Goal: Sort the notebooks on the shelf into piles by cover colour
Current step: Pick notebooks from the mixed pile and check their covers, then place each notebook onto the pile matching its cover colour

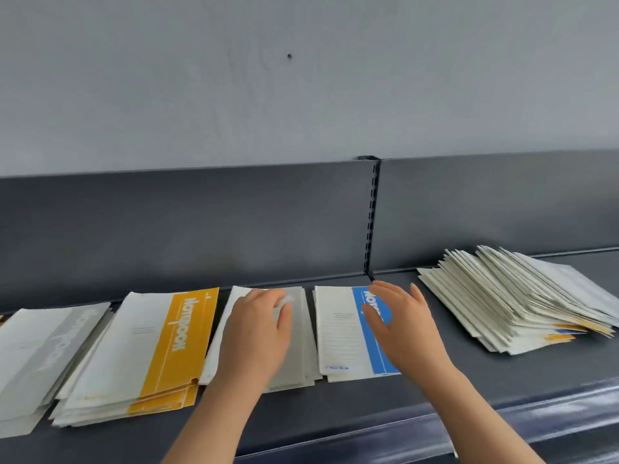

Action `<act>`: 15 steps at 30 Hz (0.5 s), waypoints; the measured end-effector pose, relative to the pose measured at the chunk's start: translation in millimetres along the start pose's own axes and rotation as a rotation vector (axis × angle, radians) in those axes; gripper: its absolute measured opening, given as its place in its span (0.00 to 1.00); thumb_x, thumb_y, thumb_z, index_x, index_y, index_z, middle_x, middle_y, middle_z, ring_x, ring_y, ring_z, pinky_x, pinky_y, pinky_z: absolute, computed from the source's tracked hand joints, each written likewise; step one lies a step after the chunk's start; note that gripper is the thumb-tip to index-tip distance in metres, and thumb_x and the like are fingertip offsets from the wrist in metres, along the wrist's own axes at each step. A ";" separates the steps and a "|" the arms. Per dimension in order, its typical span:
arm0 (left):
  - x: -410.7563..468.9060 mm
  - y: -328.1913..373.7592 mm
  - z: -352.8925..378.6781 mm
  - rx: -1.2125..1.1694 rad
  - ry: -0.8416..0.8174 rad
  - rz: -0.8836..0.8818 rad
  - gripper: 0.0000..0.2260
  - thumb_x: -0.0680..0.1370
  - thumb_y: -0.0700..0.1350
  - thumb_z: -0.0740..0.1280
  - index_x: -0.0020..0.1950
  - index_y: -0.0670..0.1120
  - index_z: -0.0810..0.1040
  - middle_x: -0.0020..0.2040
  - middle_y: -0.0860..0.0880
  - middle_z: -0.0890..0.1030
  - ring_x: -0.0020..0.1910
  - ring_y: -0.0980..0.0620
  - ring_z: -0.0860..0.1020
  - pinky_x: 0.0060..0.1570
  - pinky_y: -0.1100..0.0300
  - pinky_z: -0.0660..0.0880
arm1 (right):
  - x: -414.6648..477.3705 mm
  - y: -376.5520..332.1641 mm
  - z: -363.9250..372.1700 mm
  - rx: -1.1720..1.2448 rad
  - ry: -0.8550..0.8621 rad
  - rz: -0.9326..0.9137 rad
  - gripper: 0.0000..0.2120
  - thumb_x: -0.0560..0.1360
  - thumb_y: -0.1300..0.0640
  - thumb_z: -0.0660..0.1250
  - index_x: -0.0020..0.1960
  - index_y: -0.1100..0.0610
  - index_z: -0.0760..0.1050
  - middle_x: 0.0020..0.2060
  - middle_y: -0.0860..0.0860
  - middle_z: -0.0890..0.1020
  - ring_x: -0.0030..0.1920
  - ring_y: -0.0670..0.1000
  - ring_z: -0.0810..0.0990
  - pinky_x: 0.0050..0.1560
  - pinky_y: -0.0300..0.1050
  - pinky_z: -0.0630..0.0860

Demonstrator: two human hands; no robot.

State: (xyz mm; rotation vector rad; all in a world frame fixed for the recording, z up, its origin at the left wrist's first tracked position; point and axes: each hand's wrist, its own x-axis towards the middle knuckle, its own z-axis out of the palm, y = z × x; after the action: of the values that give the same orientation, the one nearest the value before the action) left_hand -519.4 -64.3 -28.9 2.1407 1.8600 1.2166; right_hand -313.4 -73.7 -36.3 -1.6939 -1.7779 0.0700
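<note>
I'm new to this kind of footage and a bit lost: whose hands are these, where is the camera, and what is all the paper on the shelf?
There is only one picture, taken by a camera worn on a person's head, looking down at their own bare hands; no machine is involved. On the dark shelf lie notebooks to be sorted by cover colour: a grey-banded pile at far left, a yellow-banded pile beside it, then a pale pile, a blue-banded notebook, and a loose unsorted heap at right. The left hand rests on the pale pile, fingers fairly flat. The right hand is spread open over the blue-banded notebook; whether it touches is unclear. Neither hand has closed on anything.
</note>
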 end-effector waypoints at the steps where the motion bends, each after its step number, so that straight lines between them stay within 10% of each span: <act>1: 1.4 12.6 9.1 -0.005 -0.009 0.007 0.13 0.80 0.49 0.60 0.62 0.49 0.77 0.58 0.53 0.78 0.55 0.55 0.75 0.51 0.65 0.72 | 1.5 14.6 -8.1 -0.007 0.001 0.005 0.18 0.79 0.51 0.60 0.67 0.53 0.72 0.67 0.45 0.73 0.68 0.43 0.68 0.75 0.43 0.44; 15: 9.4 221.7 180.1 -0.228 -0.150 0.066 0.08 0.78 0.46 0.61 0.48 0.46 0.79 0.43 0.52 0.78 0.42 0.55 0.75 0.43 0.60 0.74 | 25.9 267.2 -134.0 -0.066 0.073 0.160 0.15 0.79 0.54 0.59 0.63 0.57 0.75 0.63 0.50 0.77 0.65 0.49 0.73 0.75 0.44 0.50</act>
State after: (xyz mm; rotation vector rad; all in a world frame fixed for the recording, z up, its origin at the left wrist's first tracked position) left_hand -234.9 -38.1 -34.1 2.1188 1.5237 1.1786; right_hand -13.8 -62.5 -48.0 -1.8599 -1.6056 0.0185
